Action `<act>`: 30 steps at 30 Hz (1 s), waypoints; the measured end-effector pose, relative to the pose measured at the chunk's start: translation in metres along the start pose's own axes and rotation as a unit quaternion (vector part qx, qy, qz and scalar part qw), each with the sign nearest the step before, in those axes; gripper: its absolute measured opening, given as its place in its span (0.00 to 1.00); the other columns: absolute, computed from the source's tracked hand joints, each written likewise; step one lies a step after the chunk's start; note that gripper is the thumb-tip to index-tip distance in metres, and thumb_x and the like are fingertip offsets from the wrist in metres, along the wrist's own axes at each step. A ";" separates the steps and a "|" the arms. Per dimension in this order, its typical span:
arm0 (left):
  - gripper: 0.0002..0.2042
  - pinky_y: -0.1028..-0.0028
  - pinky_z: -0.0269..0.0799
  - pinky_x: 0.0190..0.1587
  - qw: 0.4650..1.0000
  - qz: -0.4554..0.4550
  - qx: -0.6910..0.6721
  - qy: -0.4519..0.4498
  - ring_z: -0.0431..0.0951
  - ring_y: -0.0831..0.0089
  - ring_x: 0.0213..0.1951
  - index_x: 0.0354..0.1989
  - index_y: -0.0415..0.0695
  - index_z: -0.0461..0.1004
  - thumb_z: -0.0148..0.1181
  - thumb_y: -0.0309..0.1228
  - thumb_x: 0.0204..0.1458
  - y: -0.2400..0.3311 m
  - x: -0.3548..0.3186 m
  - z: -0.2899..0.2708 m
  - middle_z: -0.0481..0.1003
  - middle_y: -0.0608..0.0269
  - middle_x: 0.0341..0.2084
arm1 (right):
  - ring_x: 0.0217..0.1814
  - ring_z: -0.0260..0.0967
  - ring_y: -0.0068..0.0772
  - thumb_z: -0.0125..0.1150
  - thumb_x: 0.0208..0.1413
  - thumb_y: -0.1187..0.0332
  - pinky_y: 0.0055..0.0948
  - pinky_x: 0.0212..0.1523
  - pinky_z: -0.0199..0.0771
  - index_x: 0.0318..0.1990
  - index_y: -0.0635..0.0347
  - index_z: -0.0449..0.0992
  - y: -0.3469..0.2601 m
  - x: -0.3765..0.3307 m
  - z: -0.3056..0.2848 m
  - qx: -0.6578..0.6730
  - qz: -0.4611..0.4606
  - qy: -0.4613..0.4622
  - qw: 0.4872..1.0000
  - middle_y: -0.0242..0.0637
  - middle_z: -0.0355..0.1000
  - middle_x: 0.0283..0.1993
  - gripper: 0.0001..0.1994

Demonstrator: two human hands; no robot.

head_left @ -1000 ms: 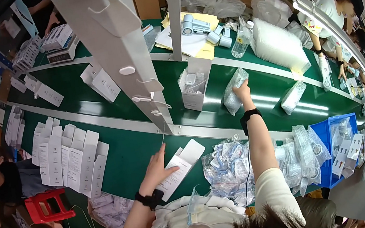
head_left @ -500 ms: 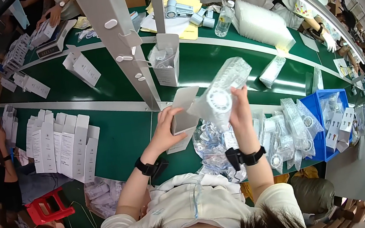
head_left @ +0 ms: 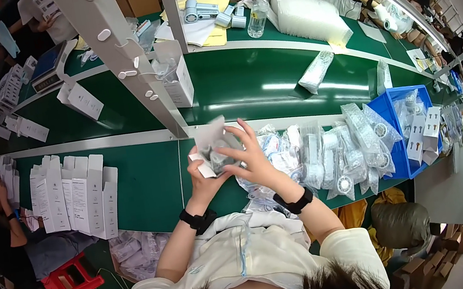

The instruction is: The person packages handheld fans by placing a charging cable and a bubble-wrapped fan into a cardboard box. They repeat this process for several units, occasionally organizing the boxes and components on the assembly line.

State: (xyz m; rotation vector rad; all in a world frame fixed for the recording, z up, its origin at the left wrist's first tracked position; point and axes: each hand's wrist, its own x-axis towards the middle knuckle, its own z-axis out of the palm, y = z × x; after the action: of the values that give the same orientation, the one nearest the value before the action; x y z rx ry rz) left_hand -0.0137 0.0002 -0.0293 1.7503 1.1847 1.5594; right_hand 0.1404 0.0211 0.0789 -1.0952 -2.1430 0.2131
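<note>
Left of blue bin [head_left: 406, 161], left hand [head_left: 207, 188] pinched white carton [head_left: 210, 135], best kept steady for right hand [head_left: 256, 162], spread-fingered at its mouth.

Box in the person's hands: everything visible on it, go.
The box is white, looks like thin card, and is somewhat blurred. Its end is open, a flap standing up on the far side; something greyish shows inside, too blurred to identify. It sits over the green table; whether it touches the surface is hidden. The left hand grips its left side, the right hand spreads at the opening.
</note>
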 end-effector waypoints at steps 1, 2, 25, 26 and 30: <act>0.38 0.61 0.61 0.51 0.999 0.032 -0.007 -0.014 0.61 0.49 0.52 0.42 0.45 0.45 0.72 0.29 0.29 -0.001 0.002 -0.008 0.55 0.39 0.50 | 0.58 0.51 0.52 0.58 0.40 0.76 0.40 0.55 0.54 0.43 0.56 0.71 0.018 -0.009 -0.001 0.075 -0.002 0.015 0.997 0.43 0.59 0.52 0.17; 0.38 0.61 0.61 0.51 0.998 0.060 -0.009 -0.025 0.61 0.49 0.52 0.42 0.45 0.45 0.72 0.29 0.29 0.000 0.002 -0.015 0.55 0.38 0.50 | 0.56 0.53 0.50 0.59 0.40 0.74 0.45 0.54 0.54 0.43 0.55 0.71 0.043 -0.015 -0.004 0.088 0.096 0.048 0.990 0.43 0.61 0.50 0.18; 0.07 0.74 0.63 0.25 0.976 -0.200 0.064 -0.052 0.71 0.67 0.21 0.18 0.34 0.72 0.64 0.24 0.33 0.055 0.060 -0.054 0.72 0.59 0.19 | 0.32 0.70 0.36 0.54 0.34 0.85 0.28 0.32 0.71 0.28 0.66 0.70 -0.012 0.017 -0.063 0.134 -0.103 0.042 0.985 0.40 0.70 0.33 0.09; 0.07 0.72 0.66 0.27 0.970 -0.223 0.068 -0.063 0.73 0.64 0.22 0.18 0.34 0.72 0.64 0.24 0.34 0.056 0.060 -0.056 0.73 0.56 0.19 | 0.33 0.69 0.37 0.55 0.34 0.83 0.28 0.32 0.71 0.28 0.66 0.70 -0.021 0.020 -0.051 0.116 -0.140 0.007 0.983 0.40 0.70 0.33 0.09; 0.07 0.72 0.66 0.26 0.968 -0.243 0.029 -0.065 0.73 0.65 0.21 0.17 0.34 0.72 0.64 0.24 0.34 0.051 0.061 -0.052 0.73 0.57 0.18 | 0.40 0.68 0.39 0.58 0.34 0.79 0.28 0.36 0.70 0.30 0.64 0.71 -0.031 0.018 -0.026 0.040 -0.197 -0.076 0.977 0.39 0.68 0.36 0.11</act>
State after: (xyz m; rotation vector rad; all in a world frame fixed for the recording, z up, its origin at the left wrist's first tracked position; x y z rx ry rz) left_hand -0.0523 0.0186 0.0552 1.4255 1.4671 1.1138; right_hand 0.1305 0.0117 0.1204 -0.6071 -2.4138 0.1995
